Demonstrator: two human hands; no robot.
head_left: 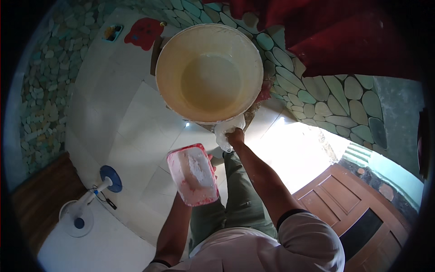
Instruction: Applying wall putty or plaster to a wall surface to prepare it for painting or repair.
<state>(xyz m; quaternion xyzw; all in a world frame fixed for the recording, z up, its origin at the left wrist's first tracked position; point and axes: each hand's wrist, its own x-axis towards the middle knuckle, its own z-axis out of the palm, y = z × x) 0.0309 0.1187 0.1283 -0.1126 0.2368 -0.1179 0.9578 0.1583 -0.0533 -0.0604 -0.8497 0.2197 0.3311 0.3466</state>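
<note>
Right hand [235,136] extended (left hand [209,164] bent).

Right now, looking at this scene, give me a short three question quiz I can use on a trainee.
1. True or false: the left hand holds a red rectangular plastic container dusted with white powder.
2. What does the right hand grip? A) a white cloth B) a metal spoon C) a green bottle
3. Fill in: the big round cream-coloured basin lies ____ the hands in the picture, on pale floor tiles.

Key
1. True
2. A, a white cloth at the basin's rim
3. above
</note>
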